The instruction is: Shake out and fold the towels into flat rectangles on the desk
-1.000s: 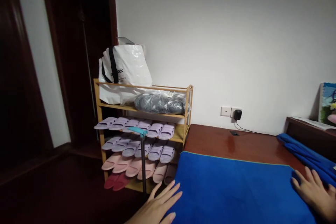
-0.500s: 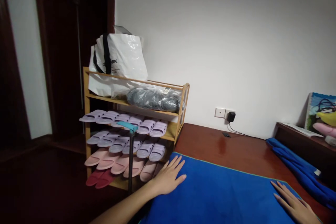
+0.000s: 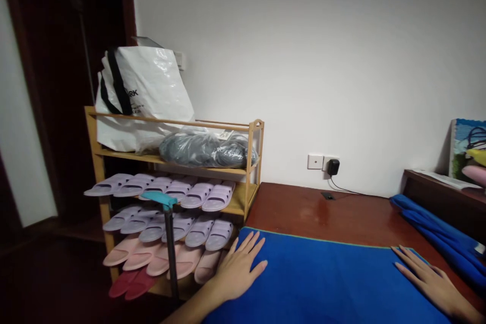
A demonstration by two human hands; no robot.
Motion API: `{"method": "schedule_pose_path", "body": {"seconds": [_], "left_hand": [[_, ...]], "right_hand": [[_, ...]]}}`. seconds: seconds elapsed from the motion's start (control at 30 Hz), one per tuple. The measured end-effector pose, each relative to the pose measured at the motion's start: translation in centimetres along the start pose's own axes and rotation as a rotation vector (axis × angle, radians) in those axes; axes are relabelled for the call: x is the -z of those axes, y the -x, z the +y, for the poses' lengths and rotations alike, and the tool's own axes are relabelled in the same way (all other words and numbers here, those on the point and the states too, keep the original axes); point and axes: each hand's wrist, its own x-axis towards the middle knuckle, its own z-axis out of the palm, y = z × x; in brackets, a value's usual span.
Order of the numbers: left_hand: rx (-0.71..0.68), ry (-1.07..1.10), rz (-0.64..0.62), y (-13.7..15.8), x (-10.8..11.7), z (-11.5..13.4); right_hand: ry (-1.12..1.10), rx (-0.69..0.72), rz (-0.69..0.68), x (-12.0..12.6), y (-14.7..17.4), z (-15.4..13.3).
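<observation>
Fingers: spread apart on both hands, straight and pinching nothing; the left hand (image 3: 236,274) rests on the cloth near its far left corner, thumb held wide, and the right hand (image 3: 429,281) lies across the far right corner.
Blue cloth: the blue cloth (image 3: 322,283) lies flat on the near part of the table (image 3: 288,207), its thin green edging running between the two hands; the near end is out of view.
Left hand's shift: a second ago it was lower, beside the cloth's left edge; now it is on the corner, much as it was half a second ago.
Right hand's shift: it has come inward from beyond the right edge, so its fingertips are now over the cloth.
What this means: both far corners seem to be under a palm or fingers, which suggests pressing or smoothing rather than gripping; how hard, I cannot tell.
Right of the cloth: a bunched blue cloth (image 3: 436,235) lies along a dark raised ledge (image 3: 436,192).
Back wall: a black plug (image 3: 333,167) sits in a socket, its cable trailing behind the table.
Left of the table: a wooden rack (image 3: 240,200) holds lilac, pink and red slippers, with a white bag (image 3: 159,81) on top.
</observation>
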Motion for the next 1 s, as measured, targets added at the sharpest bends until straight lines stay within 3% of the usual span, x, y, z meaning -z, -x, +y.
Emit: {"method": "schedule_pose_path", "body": {"seconds": [0.17,0.27,0.33,0.47,0.53,0.67,1.0], "left_hand": [[-0.008,-0.04,0.002,-1.4,-0.3,0.1],[-0.003,-0.05,-0.013,-1.5,-0.1,0.5],[0.0,-0.053,-0.034,-1.4,0.2,0.8],[0.007,-0.064,-0.049,-1.2,0.5,1.4],[0.011,-0.064,-0.049,-1.3,0.5,1.3],[-0.023,-0.04,-0.093,-1.9,0.7,0.8],[-0.006,-0.025,-0.094,-6.7,0.1,0.0]], "right_hand": [[0.108,0.018,0.032,0.4,-1.0,0.1],[0.32,0.078,0.151,1.9,-0.5,-1.8],[0.406,0.03,0.228,2.7,-0.1,-3.4],[0.194,-0.295,0.152,2.0,0.6,-5.8],[0.114,-0.357,0.116,0.8,0.7,-6.0],[0.143,-0.313,0.094,-0.5,-0.1,-5.1],[0.175,-0.267,0.079,1.7,-3.5,-5.0]]}}
